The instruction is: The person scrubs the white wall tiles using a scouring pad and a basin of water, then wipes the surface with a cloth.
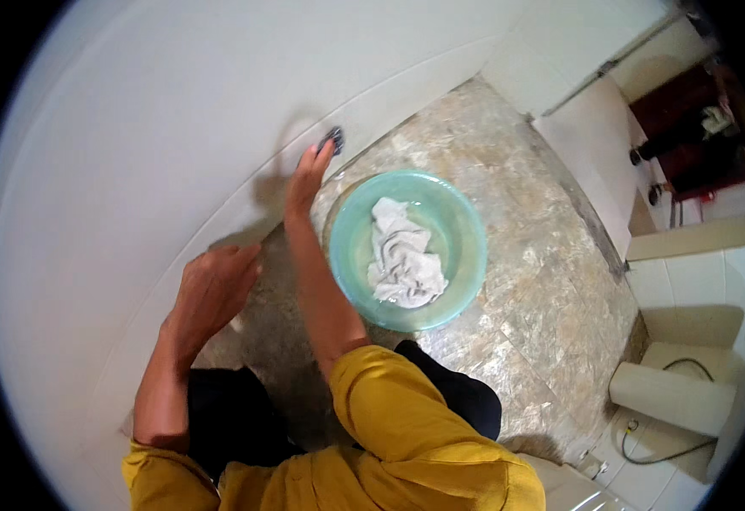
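My right hand [307, 182] reaches forward and presses a small dark scrubbing pad [333, 142] against the low part of the white wall [219, 108], just above the floor. Closer to me, my left hand [216, 287] is held beside the same wall with its fingers curled in. No object shows in it, and its palm is hidden. Right of my right forearm a light green plastic basin [471, 255] stands on the floor. Inside it a crumpled white cloth [404, 252] lies in shallow water.
Mottled stone-look flooring [538, 300] surrounds the basin. A pale pedestal [666, 396], probably a toilet's base, stands at the right with a thin hose [653, 457] beside it. At the upper right is a doorway with a worn threshold [577, 191]; dark, unclear shapes lie beyond.
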Available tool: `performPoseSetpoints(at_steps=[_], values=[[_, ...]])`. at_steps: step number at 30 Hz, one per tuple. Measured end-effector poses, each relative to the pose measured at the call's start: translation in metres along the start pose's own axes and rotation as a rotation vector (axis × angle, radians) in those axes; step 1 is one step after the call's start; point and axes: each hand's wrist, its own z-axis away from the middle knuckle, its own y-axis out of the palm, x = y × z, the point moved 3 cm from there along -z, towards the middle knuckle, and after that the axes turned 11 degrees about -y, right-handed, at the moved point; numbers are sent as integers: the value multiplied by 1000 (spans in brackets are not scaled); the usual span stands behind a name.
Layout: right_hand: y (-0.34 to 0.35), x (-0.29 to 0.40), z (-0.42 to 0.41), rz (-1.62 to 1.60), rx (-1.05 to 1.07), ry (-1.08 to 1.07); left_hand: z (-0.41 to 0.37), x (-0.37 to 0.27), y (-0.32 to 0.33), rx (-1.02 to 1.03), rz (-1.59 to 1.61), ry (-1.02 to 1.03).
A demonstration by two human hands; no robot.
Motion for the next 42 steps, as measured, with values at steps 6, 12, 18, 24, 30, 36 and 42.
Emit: performPoseSetpoints(at_steps=[6, 12, 18, 24, 30, 36, 42], values=[[27, -17, 88, 86, 155, -129, -4, 8, 0, 89, 48, -57], [-3, -42, 25, -59, 37, 34, 9, 12, -16, 119, -2, -132], [39, 12, 106, 189, 211, -249, 7, 14, -21, 69, 27, -136], [2, 9, 4, 125, 69, -179, 10, 17, -25, 114, 21, -186], [7, 8, 37, 162, 198, -315, 8, 17, -20, 103, -77, -120], [2, 31, -6, 165, 131, -292, 15, 19, -21, 62, -7, -95], [17, -1, 91, 257, 327, -376, 16, 14, -19, 71, -80, -66]])
